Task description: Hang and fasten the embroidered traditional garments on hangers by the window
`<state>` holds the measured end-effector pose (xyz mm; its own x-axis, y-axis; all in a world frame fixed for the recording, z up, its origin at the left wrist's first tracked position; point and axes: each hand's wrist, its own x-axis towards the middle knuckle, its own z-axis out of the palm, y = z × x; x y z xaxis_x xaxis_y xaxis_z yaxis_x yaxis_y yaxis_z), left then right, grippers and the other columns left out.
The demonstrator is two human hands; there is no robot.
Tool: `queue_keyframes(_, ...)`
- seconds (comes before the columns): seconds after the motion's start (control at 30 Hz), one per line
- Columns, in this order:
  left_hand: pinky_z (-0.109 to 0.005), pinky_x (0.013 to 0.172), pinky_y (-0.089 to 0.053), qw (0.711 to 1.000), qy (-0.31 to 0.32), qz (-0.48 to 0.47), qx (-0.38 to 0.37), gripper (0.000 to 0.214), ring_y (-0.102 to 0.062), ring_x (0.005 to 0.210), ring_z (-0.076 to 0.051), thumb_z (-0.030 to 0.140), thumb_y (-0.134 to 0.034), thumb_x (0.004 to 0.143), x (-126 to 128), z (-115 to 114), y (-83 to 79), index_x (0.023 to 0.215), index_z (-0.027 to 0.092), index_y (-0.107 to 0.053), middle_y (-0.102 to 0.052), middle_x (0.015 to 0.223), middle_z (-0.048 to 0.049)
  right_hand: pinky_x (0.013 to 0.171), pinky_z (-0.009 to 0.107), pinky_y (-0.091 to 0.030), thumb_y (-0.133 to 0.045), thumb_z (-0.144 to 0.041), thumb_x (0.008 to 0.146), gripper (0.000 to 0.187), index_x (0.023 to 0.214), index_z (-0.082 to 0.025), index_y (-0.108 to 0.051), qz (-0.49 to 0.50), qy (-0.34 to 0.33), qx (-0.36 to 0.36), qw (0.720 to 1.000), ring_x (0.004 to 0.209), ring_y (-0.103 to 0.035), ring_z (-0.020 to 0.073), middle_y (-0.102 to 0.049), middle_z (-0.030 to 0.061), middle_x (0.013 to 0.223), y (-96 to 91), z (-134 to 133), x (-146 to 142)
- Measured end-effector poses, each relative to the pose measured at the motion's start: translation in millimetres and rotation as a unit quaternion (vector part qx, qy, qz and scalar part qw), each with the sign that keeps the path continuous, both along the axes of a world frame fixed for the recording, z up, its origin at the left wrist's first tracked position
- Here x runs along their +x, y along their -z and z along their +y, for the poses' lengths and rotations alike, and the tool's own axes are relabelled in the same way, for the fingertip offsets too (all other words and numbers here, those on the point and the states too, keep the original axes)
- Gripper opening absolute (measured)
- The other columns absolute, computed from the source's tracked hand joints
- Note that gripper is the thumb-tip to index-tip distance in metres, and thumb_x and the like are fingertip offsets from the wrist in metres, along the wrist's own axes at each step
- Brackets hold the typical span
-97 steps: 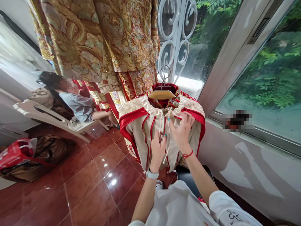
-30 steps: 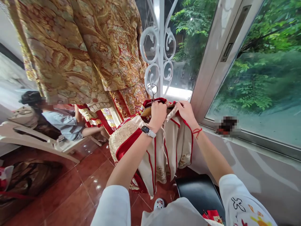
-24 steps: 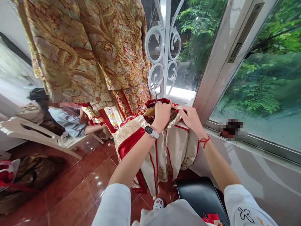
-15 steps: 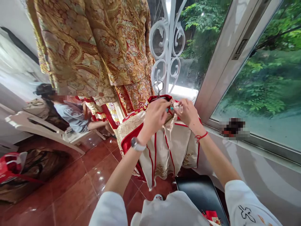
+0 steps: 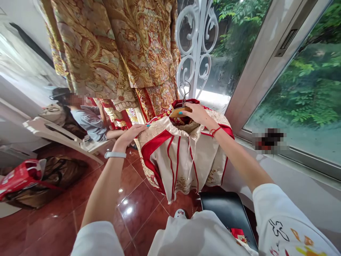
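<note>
Both hands have moved apart since half a second ago, when, in the head view, they met at the neck of the garment. Now the left hand (image 5: 130,134) lies on one shoulder of the single cream garment (image 5: 184,161), fingers nearly straight; whether it pinches the cloth, I cannot tell. The right hand (image 5: 196,113) holds the one wooden hanger (image 5: 175,113), its thumb in front, and partly hides one red collar (image 5: 179,103). The garment hangs between and below the two hands. Above the left hand hang gold clothes (image 5: 93,53), cut off at the top and hard to count. Left of this hand, one person (image 5: 89,122) sits on one white chair (image 5: 62,138). Below the right hand is one black chair (image 5: 221,206), partly covered.
</note>
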<state>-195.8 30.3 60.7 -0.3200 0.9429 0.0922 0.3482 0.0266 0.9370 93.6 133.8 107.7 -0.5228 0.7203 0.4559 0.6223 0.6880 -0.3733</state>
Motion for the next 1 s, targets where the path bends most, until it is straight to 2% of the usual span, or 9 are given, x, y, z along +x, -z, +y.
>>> queue_keyframes(0.07,-0.026,0.06,-0.045,0.999,0.013,-0.035,0.0,0.02,-0.053,0.059,-0.015,0.029,-0.064,0.078,9.5,-2.6,2.9,0.061,0.018,-0.061,-0.061,0.06,-0.0012,0.073,0.03,-0.04,-0.056,-0.034,0.094,0.022,0.105,-0.016,-0.063,-0.002,-0.013,0.001,1.0,0.084,-0.059,0.0207,-0.068,0.0089,0.101,-0.6,1.0,1.2)
queue_keyframes(0.17,-0.027,0.067,-0.045,0.989,-0.079,0.034,0.123,0.023,-0.052,0.065,-0.015,0.026,-0.057,0.085,25.4,-6.8,13.2,0.063,0.019,-0.056,-0.055,0.062,0.0009,0.073,0.03,-0.039,-0.056,-0.033,0.094,0.02,0.1,-0.015,-0.064,-0.011,-0.042,0.005,0.999,0.08,-0.057,0.0192,-0.067,0.0081,0.097,-2.9,3.2,2.9)
queue_keyframes(0.33,-0.043,0.098,-0.037,0.889,-0.231,0.27,0.29,0.02,-0.056,0.094,-0.022,0.025,-0.051,0.093,36.6,-7.5,31.3,0.084,0.016,-0.066,-0.067,0.088,-0.0073,0.073,0.03,-0.04,-0.057,-0.032,0.094,0.019,0.095,-0.014,-0.062,-0.018,-0.034,-0.016,0.999,0.08,-0.056,0.019,-0.066,0.0087,0.096,-4.3,3.1,0.0)
queue_keyframes(0.47,-0.048,0.098,-0.039,0.862,-0.269,0.281,0.326,0.025,-0.056,0.104,-0.026,0.021,-0.045,0.095,49.2,-15.3,31.1,0.1,0.012,-0.068,-0.068,0.104,-0.0145,0.083,0.035,-0.044,-0.053,-0.033,0.095,0.022,0.103,-0.014,-0.061,0.004,-0.024,-0.002,1.0,0.091,-0.059,0.0227,-0.065,0.0115,0.104,1.8,0.7,-3.0)
queue_keyframes(0.6,-0.048,0.101,-0.041,0.857,-0.232,0.219,0.405,0.026,-0.055,0.11,-0.027,0.019,-0.045,0.093,107.8,-47.4,48.4,0.109,0.013,-0.065,-0.065,0.111,-0.0176,0.101,0.043,-0.042,-0.058,-0.033,0.091,0.035,0.123,-0.019,-0.055,0.086,-0.041,0.047,0.994,0.116,-0.053,0.0259,-0.058,0.012,0.125,14.5,-25.9,7.2)
queue_keyframes(0.73,-0.042,0.102,-0.044,0.977,-0.007,-0.013,0.215,0.036,-0.057,0.117,-0.025,0.026,-0.054,0.088,187.8,-64.8,93.2,0.123,0.018,-0.055,-0.061,0.125,-0.0151,0.102,0.043,-0.043,-0.047,-0.037,0.095,0.032,0.122,-0.022,-0.055,0.295,0.065,0.105,0.947,0.117,-0.053,0.0246,-0.058,0.0115,0.122,50.2,-77.1,30.0)
queue_keyframes(0.8,-0.039,0.099,-0.046,0.978,0.042,-0.166,0.117,0.039,-0.06,0.113,-0.024,0.037,-0.058,0.087,215.4,-63.2,110.5,0.121,0.018,-0.054,-0.062,0.121,-0.0131,0.09,0.04,-0.049,-0.04,-0.04,0.097,0.031,0.112,-0.02,-0.058,0.386,0.143,0.05,0.91,0.098,-0.059,0.023,-0.063,0.0103,0.106,76.5,-98.1,38.6)
queue_keyframes(0.87,-0.034,0.086,-0.05,0.961,0.081,-0.258,0.062,0.039,-0.064,0.093,-0.02,0.052,-0.056,0.086,230.6,-63.5,119.8,0.106,0.019,-0.057,-0.065,0.099,-0.008,0.081,0.036,-0.05,-0.041,-0.045,0.095,0.033,0.097,-0.019,-0.062,0.381,0.15,-0.062,0.91,0.084,-0.06,0.0212,-0.065,0.008,0.092,101.7,-111.9,41.2)
queue_keyframes(1.0,-0.024,0.051,-0.038,0.944,0.066,-0.324,0.012,0.057,-0.043,0.055,-0.009,0.077,-0.058,0.073,240.8,-87.1,123.6,0.074,0.02,-0.052,-0.047,0.065,0.0032,0.079,0.034,-0.05,-0.048,-0.062,0.089,0.05,0.075,-0.017,-0.066,0.297,-0.003,-0.317,0.901,0.077,-0.062,0.0198,-0.068,0.0072,0.077,128.3,-124.8,27.6)
